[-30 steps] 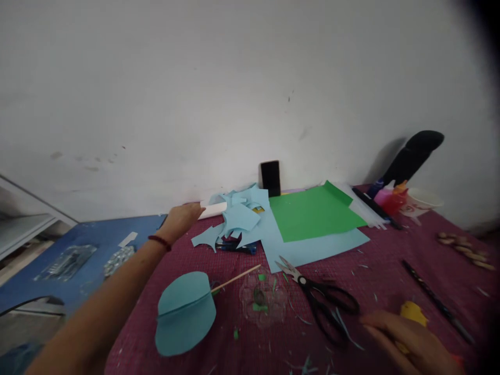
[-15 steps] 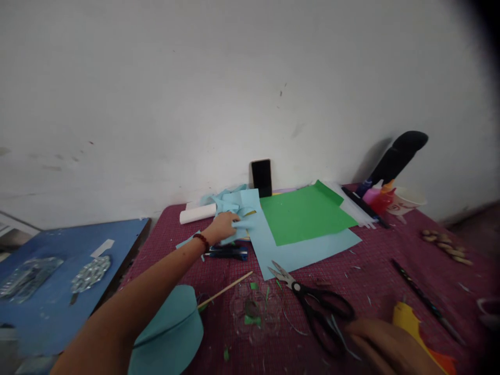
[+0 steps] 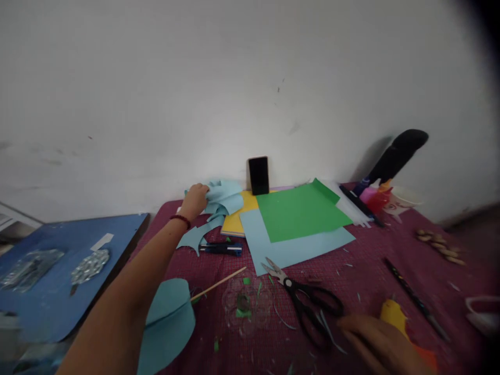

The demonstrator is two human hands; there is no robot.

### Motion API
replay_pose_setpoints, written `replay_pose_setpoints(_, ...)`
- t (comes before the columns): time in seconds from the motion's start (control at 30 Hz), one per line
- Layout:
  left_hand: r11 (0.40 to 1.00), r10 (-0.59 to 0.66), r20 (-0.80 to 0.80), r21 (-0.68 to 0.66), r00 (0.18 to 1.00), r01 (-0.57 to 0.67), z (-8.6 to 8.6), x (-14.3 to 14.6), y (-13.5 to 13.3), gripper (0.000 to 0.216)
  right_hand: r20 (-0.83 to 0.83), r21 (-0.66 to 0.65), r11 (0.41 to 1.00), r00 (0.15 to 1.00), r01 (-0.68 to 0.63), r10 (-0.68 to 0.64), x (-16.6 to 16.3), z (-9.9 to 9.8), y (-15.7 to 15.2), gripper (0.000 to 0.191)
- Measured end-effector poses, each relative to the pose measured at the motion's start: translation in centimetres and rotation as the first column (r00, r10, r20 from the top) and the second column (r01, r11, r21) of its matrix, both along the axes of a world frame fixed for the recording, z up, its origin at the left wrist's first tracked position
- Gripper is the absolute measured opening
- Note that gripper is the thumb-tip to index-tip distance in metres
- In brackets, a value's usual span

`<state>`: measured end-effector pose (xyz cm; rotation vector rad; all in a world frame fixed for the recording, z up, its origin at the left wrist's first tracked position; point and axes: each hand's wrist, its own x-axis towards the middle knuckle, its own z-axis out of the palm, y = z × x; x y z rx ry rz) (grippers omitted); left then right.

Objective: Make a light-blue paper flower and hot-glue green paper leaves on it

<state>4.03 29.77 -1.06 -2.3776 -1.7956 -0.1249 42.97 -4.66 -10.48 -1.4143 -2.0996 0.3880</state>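
My left hand (image 3: 196, 200) reaches to the back left of the table, its fingers closed on light blue paper scraps (image 3: 224, 191). The fingertips are partly hidden. My right hand (image 3: 377, 341) rests low at the right, fingers stretched out and holding nothing visible. Just left of it lie black-handled scissors (image 3: 299, 292), blades apart, with thin paper strips by the handles. Beside its back is a yellow and orange tool (image 3: 394, 315), partly covered by the hand. A blue paper leaf shape (image 3: 167, 323) with a wooden stick (image 3: 219, 284) lies below my left forearm.
Green paper (image 3: 300, 211) overlaps a light blue sheet (image 3: 289, 252) and yellow paper (image 3: 234, 221). A phone (image 3: 259, 175) leans on the wall. A clear flower-shaped palette (image 3: 247, 304), dark blue cutters (image 3: 221, 248), a dark pen (image 3: 416, 297) and peanuts (image 3: 439, 245) lie around.
My left hand has moved left and back with the blue scraps, uncovering the yellow paper and more of the cutters. My right hand stays beside the scissors; the view has shifted slightly.
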Motion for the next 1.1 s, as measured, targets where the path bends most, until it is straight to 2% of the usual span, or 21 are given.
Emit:
replay_pose_setpoints(0.07, 0.998, -0.034, -0.045, -0.045, 0.998, 0.032, -1.0, 1.0, -0.7, 0.071, 0.003, -0.006, 1.0, 1.0, 0.027, -0.027, 0.1, 0.6, 0.0, 0.025)
replay_pose_setpoints(0.13, 0.995, -0.065, -0.081, -0.087, 0.995, 0.058, -1.2, 2.0, -1.4, 0.085, 0.006, -0.04, 0.997, 0.998, 0.063, -0.063, 0.2, 1.2, 0.0, 0.033)
replay_pose_setpoints(0.23, 0.99, -0.135, -0.112, -0.065, 0.984, 0.129, -0.7, 4.2, -2.7, 0.082, -0.014, -0.156, 0.984, 0.996, 0.082, -0.085, 0.1, 1.9, 0.6, 0.045)
replay_pose_setpoints(0.3, 0.969, -0.238, -0.179, 0.019, 0.954, 0.245, -0.3, 6.3, -4.3, 0.074, -0.055, -0.244, 0.962, 0.989, 0.122, -0.139, 0.4, 2.1, 2.1, 0.048)
replay_pose_setpoints(0.37, 0.92, -0.369, -0.241, 0.038, 0.898, 0.389, -0.3, 8.7, -6.3, 0.064, -0.122, -0.248, 0.934, 0.948, 0.258, -0.294, 1.5, 2.0, 4.7, 0.04)
replay_pose_setpoints(0.43, 0.838, -0.535, -0.246, -0.037, 0.808, 0.544, -0.9, 11.0, -8.5, 0.058, -0.235, -0.227, 0.888, 0.863, 0.399, -0.448, 3.3, 1.7, 8.1, 0.033)
replay_pose_setpoints(0.53, 0.703, -0.711, -0.176, -0.178, 0.681, 0.688, -2.5, 13.6, -10.8, 0.054, -0.261, -0.191, 0.829, 0.786, 0.526, -0.56, 6.6, 1.8, 13.3, 0.028)
replay_pose_setpoints(0.57, 0.675, -0.737, -0.155, -0.212, 0.658, 0.707, -3.1, 14.1, -11.1, 0.054, -0.261, -0.175, 0.815, 0.772, 0.552, -0.579, 7.6, 1.9, 14.9, 0.028)
replay_pose_setpoints(0.63, 0.656, -0.751, -0.137, -0.269, 0.646, 0.706, -4.1, 14.8, -11.3, 0.051, -0.262, -0.146, 0.799, 0.756, 0.584, -0.6, 8.9, 2.4, 17.6, 0.029)
replay_pose_setpoints(0.83, 0.689, -0.706, -0.144, -0.364, 0.694, 0.626, -5.2, 14.9, -10.5, 0.05, -0.31, -0.19, 0.801, 0.739, 0.568, -0.598, 9.8, 2.9, 24.2, 0.03)
replay_pose_setpoints(0.9, 0.687, -0.703, -0.133, -0.379, 0.698, 0.62, -4.8, 14.8, -10.3, 0.051, -0.366, -0.211, 0.812, 0.726, 0.545, -0.582, 9.6, 3.1, 25.6, 0.029)
replay_pose_setpoints(0.97, 0.701, -0.691, -0.114, -0.345, 0.714, 0.623, -3.5, 14.6, -9.8, 0.05, -0.442, -0.216, 0.826, 0.702, 0.521, -0.558, 9.4, 3.8, 26.3, 0.029)
replay_pose_setpoints(1.03, 0.747, -0.655, -0.061, -0.2, 0.753, 0.634, -1.2, 14.6, -8.9, 0.051, -0.529, -0.207, 0.847, 0.672, 0.489, -0.517, 9.0, 5.2, 26.0, 0.03)
replay_pose_setpoints(1.1, 0.781, -0.624, 0.067, 0.034, 0.779, 0.623, 2.1, 14.9, -8.1, 0.055, -0.62, -0.183, 0.876, 0.64, 0.446, -0.455, 8.2, 7.2, 24.7, 0.024)
